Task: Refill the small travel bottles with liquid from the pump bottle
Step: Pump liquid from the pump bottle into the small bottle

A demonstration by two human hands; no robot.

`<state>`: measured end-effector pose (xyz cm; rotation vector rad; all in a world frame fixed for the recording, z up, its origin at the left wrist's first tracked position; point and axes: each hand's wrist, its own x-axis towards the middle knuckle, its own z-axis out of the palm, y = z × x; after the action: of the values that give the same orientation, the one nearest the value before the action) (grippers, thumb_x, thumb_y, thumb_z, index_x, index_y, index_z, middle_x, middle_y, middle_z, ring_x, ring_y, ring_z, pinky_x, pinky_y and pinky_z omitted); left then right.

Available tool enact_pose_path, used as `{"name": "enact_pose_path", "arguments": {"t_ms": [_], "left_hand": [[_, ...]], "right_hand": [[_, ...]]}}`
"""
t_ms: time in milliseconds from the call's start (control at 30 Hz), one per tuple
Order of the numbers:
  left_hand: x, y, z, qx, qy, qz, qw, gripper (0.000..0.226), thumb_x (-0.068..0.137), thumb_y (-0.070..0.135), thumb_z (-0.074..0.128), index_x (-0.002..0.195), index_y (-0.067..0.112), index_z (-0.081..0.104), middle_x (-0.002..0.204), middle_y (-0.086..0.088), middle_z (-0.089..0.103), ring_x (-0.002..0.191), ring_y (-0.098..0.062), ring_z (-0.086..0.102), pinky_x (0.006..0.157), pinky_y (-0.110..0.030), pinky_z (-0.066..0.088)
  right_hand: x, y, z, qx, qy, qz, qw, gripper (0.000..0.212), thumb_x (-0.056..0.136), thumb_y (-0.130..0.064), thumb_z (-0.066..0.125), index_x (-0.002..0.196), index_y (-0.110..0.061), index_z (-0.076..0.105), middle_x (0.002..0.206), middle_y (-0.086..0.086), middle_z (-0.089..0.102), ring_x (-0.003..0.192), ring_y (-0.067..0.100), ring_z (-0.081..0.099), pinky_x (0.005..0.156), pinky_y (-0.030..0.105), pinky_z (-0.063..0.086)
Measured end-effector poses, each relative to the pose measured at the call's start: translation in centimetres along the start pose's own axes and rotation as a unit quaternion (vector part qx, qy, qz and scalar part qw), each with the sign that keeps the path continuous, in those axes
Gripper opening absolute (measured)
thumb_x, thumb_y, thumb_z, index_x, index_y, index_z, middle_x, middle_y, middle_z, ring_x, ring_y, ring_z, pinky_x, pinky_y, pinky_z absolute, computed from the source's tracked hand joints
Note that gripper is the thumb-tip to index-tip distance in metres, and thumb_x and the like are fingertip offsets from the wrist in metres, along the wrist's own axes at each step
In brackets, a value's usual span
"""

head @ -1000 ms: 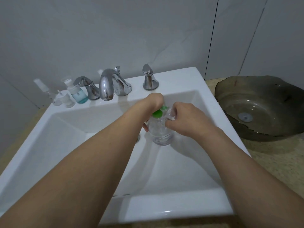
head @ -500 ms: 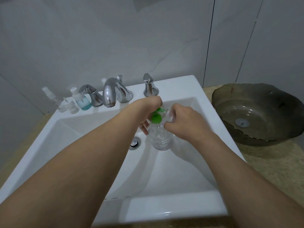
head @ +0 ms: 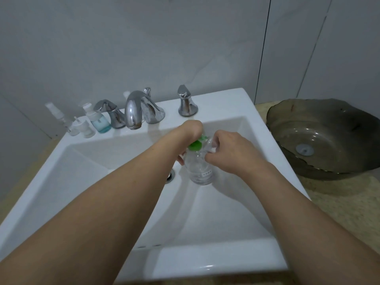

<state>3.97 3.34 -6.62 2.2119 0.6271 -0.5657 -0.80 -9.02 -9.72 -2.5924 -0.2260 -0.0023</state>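
Observation:
Over the white sink (head: pixel 216 262) both my hands hold a clear bottle (head: pixel 202 171) with a green top (head: pixel 195 145). My left hand (head: pixel 191 130) curls over the green top from the left, and one fingertip shows beside the bottle's neck. My right hand (head: pixel 230 149) grips the bottle's shoulder from the right. The bottle stands upright, its base low in the basin. On the sink's back left ledge stand a pump bottle with blue liquid (head: pixel 98 121), small clear travel bottles (head: pixel 82 128) and a slim spray bottle (head: pixel 58 117).
A chrome faucet (head: pixel 135 110) with two handles (head: pixel 186 103) rises behind my hands. The drain (head: pixel 170 176) lies just left of the bottle. A dark glass basin (head: pixel 329 136) sits on the speckled counter (head: pixel 339 202) to the right.
The view has tilted, so the sink sits lower in frame than a second ago. Both hands keep their hold on the bottle in the same spot.

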Motion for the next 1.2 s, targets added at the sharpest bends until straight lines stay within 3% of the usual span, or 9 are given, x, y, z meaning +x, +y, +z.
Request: {"name": "enact_pose_path", "arguments": {"t_ms": [67,233,367,567,700,800,900,1033,1200], "left_hand": [[-0.2,0.1,-0.5,-0.015,-0.024,-0.008,1.000,0.035,0.094,0.030,0.040,0.109,0.006,0.060,0.117,-0.015,0.064,0.098,-0.041,0.062,0.082,-0.057,0.058],[-0.7,0.9,-1.6,-0.043,-0.059,-0.010,0.997,0.041,0.098,0.036,0.042,0.127,0.008,0.050,0.125,-0.015,0.058,0.116,-0.045,0.053,0.089,-0.071,0.049],[-0.8,0.9,-1.5,-0.034,-0.054,-0.010,0.998,0.034,0.098,0.032,0.043,0.121,0.007,0.049,0.113,-0.014,0.058,0.109,-0.044,0.053,0.087,-0.071,0.051],[-0.1,0.6,-0.2,-0.006,-0.014,0.004,1.000,0.034,0.094,0.020,0.038,0.112,0.003,0.062,0.116,-0.019,0.064,0.100,-0.040,0.061,0.086,-0.064,0.055],[0.0,0.4,0.5,0.000,0.009,0.009,1.000,0.033,0.095,0.013,0.038,0.110,-0.001,0.063,0.116,-0.023,0.062,0.105,-0.044,0.061,0.088,-0.064,0.056],[0.2,0.3,0.4,0.005,0.010,0.008,1.000,0.036,0.093,0.013,0.038,0.116,-0.001,0.063,0.119,-0.024,0.061,0.105,-0.044,0.061,0.087,-0.064,0.056],[-0.1,0.4,-0.1,-0.010,-0.017,-0.003,1.000,0.029,0.094,0.021,0.040,0.104,0.003,0.061,0.121,-0.017,0.064,0.106,-0.040,0.061,0.092,-0.063,0.052],[-0.7,1.2,-1.3,-0.036,-0.070,-0.014,0.997,0.037,0.099,0.034,0.042,0.126,0.010,0.048,0.133,-0.013,0.055,0.130,-0.043,0.049,0.098,-0.076,0.038],[-0.7,1.1,-1.3,-0.035,-0.069,-0.024,0.997,0.050,0.100,0.033,0.041,0.144,0.009,0.043,0.144,-0.017,0.051,0.134,-0.046,0.045,0.098,-0.079,0.038]], "right_hand": [[0.0,-0.1,-0.2,-0.003,0.017,-0.008,1.000,0.027,0.076,-0.038,0.063,0.092,-0.021,0.051,0.090,-0.004,0.059,0.081,0.022,0.055,0.064,0.031,0.039],[-0.1,-0.2,-0.5,0.007,0.049,-0.024,0.998,0.027,0.078,-0.039,0.063,0.092,-0.023,0.046,0.087,-0.004,0.055,0.078,0.021,0.050,0.065,0.031,0.036],[-0.1,-0.2,-0.6,0.021,0.034,-0.019,0.999,0.028,0.078,-0.040,0.063,0.094,-0.024,0.046,0.091,-0.003,0.057,0.082,0.021,0.054,0.067,0.030,0.038],[0.0,0.0,-0.3,0.007,0.013,-0.011,1.000,0.027,0.077,-0.038,0.064,0.093,-0.021,0.050,0.091,-0.003,0.059,0.081,0.023,0.055,0.061,0.030,0.036],[0.1,0.3,0.0,0.009,-0.006,0.002,1.000,0.027,0.075,-0.039,0.064,0.092,-0.021,0.052,0.091,-0.002,0.060,0.082,0.024,0.057,0.062,0.030,0.039],[0.2,0.3,0.0,0.009,-0.010,0.003,1.000,0.028,0.074,-0.039,0.065,0.092,-0.021,0.053,0.091,-0.002,0.061,0.083,0.024,0.058,0.066,0.031,0.044],[0.2,0.2,-0.1,0.015,0.004,-0.004,1.000,0.027,0.075,-0.039,0.065,0.091,-0.022,0.052,0.092,-0.003,0.062,0.083,0.023,0.058,0.065,0.030,0.041],[0.1,0.2,-0.4,0.014,0.040,-0.014,0.999,0.028,0.076,-0.040,0.063,0.093,-0.022,0.049,0.088,-0.004,0.059,0.080,0.023,0.056,0.064,0.031,0.041],[0.0,0.1,-0.4,0.020,0.038,-0.020,0.999,0.029,0.077,-0.041,0.064,0.094,-0.022,0.049,0.092,-0.002,0.060,0.082,0.022,0.057,0.068,0.033,0.046]]}}
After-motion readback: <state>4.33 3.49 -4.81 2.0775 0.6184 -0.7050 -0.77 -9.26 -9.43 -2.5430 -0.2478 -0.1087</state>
